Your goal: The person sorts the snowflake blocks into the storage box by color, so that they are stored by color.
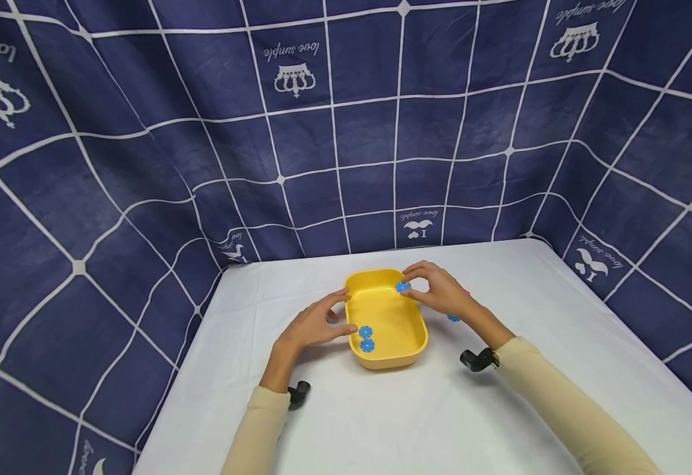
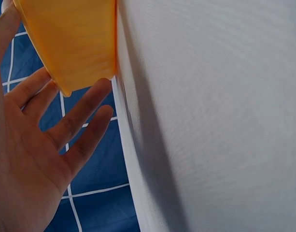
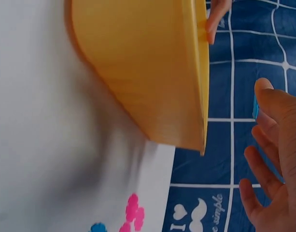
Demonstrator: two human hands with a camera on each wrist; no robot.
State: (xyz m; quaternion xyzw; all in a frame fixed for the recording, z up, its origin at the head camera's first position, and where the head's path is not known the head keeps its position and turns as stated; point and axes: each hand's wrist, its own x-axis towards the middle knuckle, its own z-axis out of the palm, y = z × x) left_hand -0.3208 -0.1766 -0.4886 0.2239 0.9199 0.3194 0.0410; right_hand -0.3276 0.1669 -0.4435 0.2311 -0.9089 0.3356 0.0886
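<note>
A yellow rectangular tray (image 1: 390, 320) with rounded corners sits on the table. Two blue snowflake-shaped discs (image 1: 367, 345) lie inside it, at the near left. Over the tray's far right corner, my right hand (image 1: 440, 290) pinches another blue snowflake disc (image 1: 402, 287) between thumb and fingers; only the disc's edge (image 3: 255, 107) shows in the right wrist view. On the opposite side, my left hand (image 1: 316, 322) touches the tray's left rim with thumb and fingers spread. Its fingertips meet the tray's outer wall (image 2: 73, 48) in the left wrist view.
Right of the tray, partly hidden by my right hand, pink snowflake discs (image 3: 133, 210) and a blue disc (image 1: 454, 318) lie on the white tablecloth (image 1: 357, 422). A dark blue checked curtain (image 1: 357, 132) stands behind the table and at both sides.
</note>
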